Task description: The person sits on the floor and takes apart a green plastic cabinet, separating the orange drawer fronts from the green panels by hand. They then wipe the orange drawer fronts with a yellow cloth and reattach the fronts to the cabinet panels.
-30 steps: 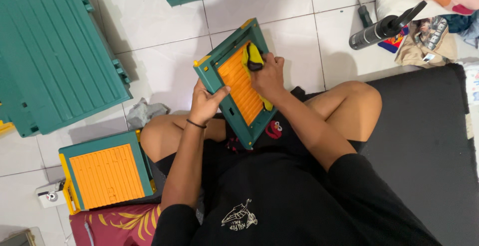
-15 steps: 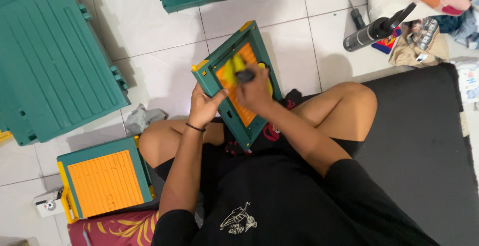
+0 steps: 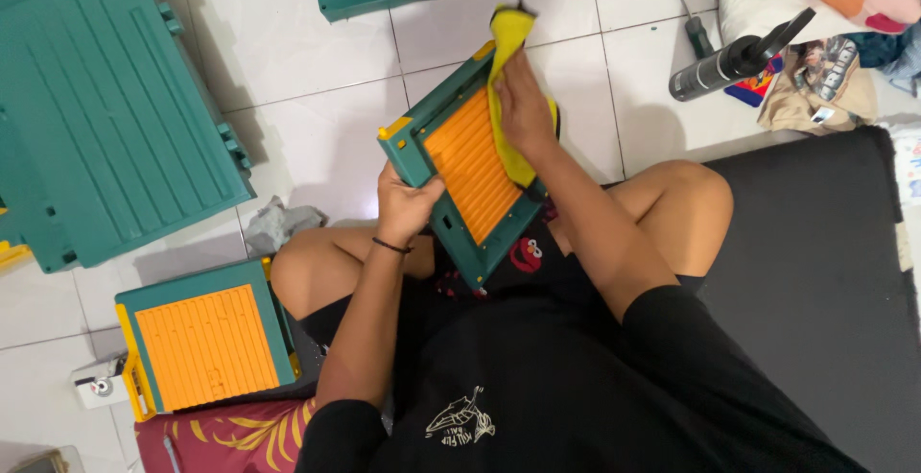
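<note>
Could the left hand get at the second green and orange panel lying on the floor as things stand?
Probably yes, once freed: the left hand grips the held panel, while the floor panel lies uncovered just beside the left knee, nothing between.

White tiled floor [image 3: 317, 128] in even light, a black mat [image 3: 825, 271] on the right

Bare tiles [image 3: 317, 137] lie open ahead; green crate [image 3: 106, 118] blocks left; spray can [image 3: 729, 62] right.

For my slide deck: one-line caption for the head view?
Seated person's left hand holds a green-orange panel while the right hand presses a yellow cloth on it.
</note>
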Available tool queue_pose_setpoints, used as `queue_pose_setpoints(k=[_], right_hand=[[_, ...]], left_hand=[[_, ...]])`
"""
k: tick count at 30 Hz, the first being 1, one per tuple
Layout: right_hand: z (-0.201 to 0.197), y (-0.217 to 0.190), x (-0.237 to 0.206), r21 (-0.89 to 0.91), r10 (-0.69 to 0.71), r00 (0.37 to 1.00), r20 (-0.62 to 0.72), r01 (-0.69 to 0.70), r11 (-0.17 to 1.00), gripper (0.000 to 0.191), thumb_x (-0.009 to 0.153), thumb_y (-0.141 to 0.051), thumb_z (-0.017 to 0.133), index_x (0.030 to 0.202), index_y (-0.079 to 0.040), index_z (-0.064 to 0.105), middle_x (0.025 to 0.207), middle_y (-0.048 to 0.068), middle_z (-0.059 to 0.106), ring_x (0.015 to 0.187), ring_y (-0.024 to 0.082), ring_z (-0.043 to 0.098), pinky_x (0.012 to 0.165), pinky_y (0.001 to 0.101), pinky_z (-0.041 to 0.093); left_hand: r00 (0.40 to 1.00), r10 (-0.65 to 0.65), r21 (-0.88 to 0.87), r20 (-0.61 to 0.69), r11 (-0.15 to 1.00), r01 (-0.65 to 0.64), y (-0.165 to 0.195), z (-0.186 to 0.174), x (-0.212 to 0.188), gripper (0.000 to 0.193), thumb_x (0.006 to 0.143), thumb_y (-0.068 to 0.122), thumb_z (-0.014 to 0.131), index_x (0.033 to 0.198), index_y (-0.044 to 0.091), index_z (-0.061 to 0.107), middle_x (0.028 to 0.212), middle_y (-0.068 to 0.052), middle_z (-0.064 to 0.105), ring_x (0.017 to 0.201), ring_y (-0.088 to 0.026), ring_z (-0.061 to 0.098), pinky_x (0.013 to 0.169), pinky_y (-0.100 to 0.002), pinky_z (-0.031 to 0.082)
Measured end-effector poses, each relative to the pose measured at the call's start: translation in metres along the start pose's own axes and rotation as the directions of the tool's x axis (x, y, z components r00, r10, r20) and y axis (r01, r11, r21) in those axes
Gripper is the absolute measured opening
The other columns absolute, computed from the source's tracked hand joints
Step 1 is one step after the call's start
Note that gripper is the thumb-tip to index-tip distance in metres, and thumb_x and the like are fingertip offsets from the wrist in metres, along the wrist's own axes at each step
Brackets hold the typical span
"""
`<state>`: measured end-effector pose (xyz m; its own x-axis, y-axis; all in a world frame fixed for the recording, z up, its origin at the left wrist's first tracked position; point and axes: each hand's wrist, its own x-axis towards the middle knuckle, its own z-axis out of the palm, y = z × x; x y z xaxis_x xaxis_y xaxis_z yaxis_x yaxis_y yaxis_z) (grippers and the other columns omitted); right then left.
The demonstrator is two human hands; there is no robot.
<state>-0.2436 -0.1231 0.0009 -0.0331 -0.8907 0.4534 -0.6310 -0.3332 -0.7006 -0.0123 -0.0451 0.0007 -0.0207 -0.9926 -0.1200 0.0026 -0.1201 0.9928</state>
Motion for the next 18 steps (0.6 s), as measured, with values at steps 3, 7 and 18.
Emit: queue_pose_setpoints(k=[3, 7, 18], right_hand=[[0.007, -0.005, -0.035, -0.118, 0.235, 0.959, 0.158, -0.218, 0.969, 0.045, 0.104, -0.016, 0.057, 0.143, 0.005, 0.051, 0.149, 0.029, 0.052, 0.131, 0.046, 0.053, 0.111, 0.0442, 0.041], [0.011, -0.014, -0.074, -0.446, 0.434, 0.887, 0.158, -0.328, 0.833, 0.048, 0.101, -0.027, 0.060, 0.137, 0.003, 0.055, 0.130, 0.021, 0.066, 0.125, 0.038, 0.057, 0.113, 0.0635, 0.029], [0.017, -0.008, 0.012, -0.116, 0.297, 0.950, 0.095, -0.286, 0.951, 0.059, 0.108, -0.017, 0.050, 0.157, 0.007, 0.030, 0.135, 0.030, 0.055, 0.120, 0.047, 0.056, 0.100, 0.0494, 0.050]], left_hand=[[0.995, -0.092, -0.100, -0.045, 0.991, 0.087, -0.003, -0.008, 0.005, 0.021, 0.084, -0.004, 0.071, 0.104, 0.001, 0.064, 0.092, -0.002, 0.070, 0.080, -0.011, 0.066, 0.071, -0.027, 0.056], [0.995, -0.086, -0.132, -0.055, 0.988, 0.078, -0.004, -0.017, 0.005, 0.021, 0.083, -0.002, 0.070, 0.103, 0.002, 0.064, 0.092, -0.002, 0.072, 0.080, -0.010, 0.068, 0.071, -0.027, 0.058], [0.998, 0.018, 0.015, 0.060, 1.000, -0.019, -0.008, 0.002, 0.001, 0.017, 0.085, -0.001, 0.074, 0.096, 0.001, 0.061, 0.086, -0.001, 0.069, 0.078, -0.008, 0.064, 0.070, -0.026, 0.055]])
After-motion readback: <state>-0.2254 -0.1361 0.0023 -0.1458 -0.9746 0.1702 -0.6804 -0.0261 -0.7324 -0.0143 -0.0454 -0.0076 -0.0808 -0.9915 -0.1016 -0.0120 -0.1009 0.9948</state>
